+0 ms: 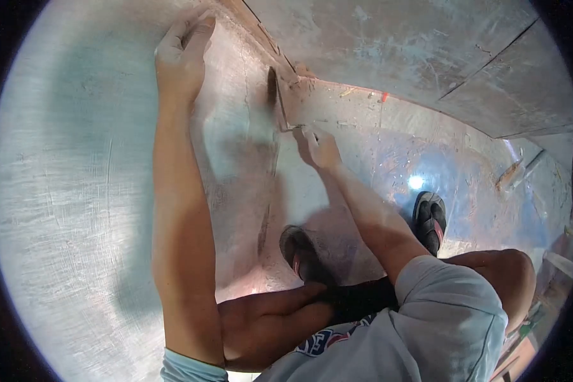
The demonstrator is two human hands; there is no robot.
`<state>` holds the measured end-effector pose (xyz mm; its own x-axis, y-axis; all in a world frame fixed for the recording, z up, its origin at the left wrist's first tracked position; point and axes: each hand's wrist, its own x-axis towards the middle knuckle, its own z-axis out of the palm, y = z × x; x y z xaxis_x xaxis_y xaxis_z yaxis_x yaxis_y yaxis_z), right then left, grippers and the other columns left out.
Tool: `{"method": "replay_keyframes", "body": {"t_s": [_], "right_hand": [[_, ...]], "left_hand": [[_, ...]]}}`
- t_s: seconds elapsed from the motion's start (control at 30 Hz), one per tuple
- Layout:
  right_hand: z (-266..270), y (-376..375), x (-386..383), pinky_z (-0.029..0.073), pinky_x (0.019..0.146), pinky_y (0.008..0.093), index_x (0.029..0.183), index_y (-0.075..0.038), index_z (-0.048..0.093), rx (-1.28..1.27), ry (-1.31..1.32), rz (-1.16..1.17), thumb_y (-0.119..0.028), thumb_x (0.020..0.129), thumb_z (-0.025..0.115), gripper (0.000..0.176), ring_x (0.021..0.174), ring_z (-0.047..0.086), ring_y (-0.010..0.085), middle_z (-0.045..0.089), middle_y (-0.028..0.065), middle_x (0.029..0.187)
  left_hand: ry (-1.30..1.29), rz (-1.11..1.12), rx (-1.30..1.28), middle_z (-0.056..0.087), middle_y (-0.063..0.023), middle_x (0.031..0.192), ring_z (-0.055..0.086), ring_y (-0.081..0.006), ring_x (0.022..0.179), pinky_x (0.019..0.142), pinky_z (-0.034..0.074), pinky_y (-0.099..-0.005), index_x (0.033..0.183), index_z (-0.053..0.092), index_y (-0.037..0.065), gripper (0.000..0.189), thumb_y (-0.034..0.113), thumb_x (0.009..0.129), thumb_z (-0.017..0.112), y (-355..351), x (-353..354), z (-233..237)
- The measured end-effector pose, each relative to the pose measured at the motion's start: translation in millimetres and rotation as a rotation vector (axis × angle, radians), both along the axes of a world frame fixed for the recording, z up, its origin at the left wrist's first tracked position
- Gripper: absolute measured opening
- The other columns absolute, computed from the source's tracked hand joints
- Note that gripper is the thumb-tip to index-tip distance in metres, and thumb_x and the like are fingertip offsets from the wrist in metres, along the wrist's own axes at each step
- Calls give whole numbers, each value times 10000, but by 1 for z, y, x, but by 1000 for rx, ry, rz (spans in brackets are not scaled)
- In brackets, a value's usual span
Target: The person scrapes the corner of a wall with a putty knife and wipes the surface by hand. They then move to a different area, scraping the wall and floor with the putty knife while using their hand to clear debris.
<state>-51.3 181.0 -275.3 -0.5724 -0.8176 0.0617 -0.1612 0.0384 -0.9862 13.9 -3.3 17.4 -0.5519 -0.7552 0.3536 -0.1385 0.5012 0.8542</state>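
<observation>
My right hand is closed around the thin handle end of a flat, narrow tool, its blade seen nearly edge-on beside the corner of the pale wall. My left hand is higher up and to the left, near the wall's upper edge. Its fingers are curled in and the thumb lies against them; whatever is between them is hidden. Both hands look dusty.
A grey panel with dark seams spans the top right. Below lies a stained, dusty floor with a bright light spot. My two shoes and bent knees are low in view. A stick-like piece lies at the right, with clutter beyond.
</observation>
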Motion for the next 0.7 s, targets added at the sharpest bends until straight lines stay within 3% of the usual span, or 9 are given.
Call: {"method": "replay_keyframes", "body": {"t_s": [0.1,0.13,0.23,0.3,0.37,0.43,0.47,0.67,0.7], "right_hand": [[21,14,-3,510,804,467,1206,-122,660,14,58,116,-320,1011,475,334,950,633,463,665,256,1024],[6,10,-1,506,818,471,1202,-122,661,-61,136,151,-318,1010,473,333,971,626,463,660,261,1030],[-5,0,-4,509,825,486,1192,-117,661,61,-49,16,-319,1006,475,331,956,623,479,665,267,1007],[-1,1,1,512,826,480,1158,-95,669,-24,-14,-11,-305,1009,469,327,958,630,475,671,257,1039],[4,5,1,516,838,471,1143,-93,684,112,33,35,-314,1009,468,337,969,641,461,683,237,1060],[-2,3,0,518,837,472,1170,-122,695,-1,131,12,-344,1011,467,355,979,643,459,690,227,1053],[-16,-3,-5,517,831,488,1179,-143,692,38,15,-34,-381,1011,471,366,978,638,466,693,219,1040],[-10,11,-6,507,838,487,1162,-119,685,119,118,136,-382,1017,449,383,982,627,473,679,232,1047],[-5,2,-9,504,834,475,1142,-92,678,61,40,36,-377,1014,451,386,985,630,461,669,237,1076]], "left_hand": [[7,27,-8,591,-105,1359,563,-184,1228,991,506,-311,1356,583,-2,465,241,972,680,6,-5,-2],[10,41,-10,593,-104,1357,565,-183,1226,991,507,-314,1357,581,-3,471,245,970,683,8,-5,-3],[6,57,35,594,-111,1354,563,-192,1239,1006,507,-333,1361,578,-1,476,252,971,681,7,-1,2],[4,50,57,595,-114,1352,562,-196,1246,1014,507,-342,1363,577,0,479,255,971,680,7,-5,3],[-23,48,28,593,-118,1354,558,-201,1255,1021,506,-349,1364,576,2,474,252,973,675,9,-6,3],[-51,55,-17,591,-121,1356,555,-205,1261,1026,505,-353,1364,577,4,468,248,976,670,10,-3,6],[-65,54,-21,592,-121,1356,554,-205,1261,1025,504,-351,1365,576,4,465,246,978,666,11,-2,7],[-109,26,-30,594,-120,1360,555,-206,1258,1017,501,-338,1368,574,4,451,236,988,649,4,0,2],[-91,26,-24,594,-119,1360,555,-204,1255,1014,501,-334,1369,573,5,450,233,988,649,5,1,0]]}}
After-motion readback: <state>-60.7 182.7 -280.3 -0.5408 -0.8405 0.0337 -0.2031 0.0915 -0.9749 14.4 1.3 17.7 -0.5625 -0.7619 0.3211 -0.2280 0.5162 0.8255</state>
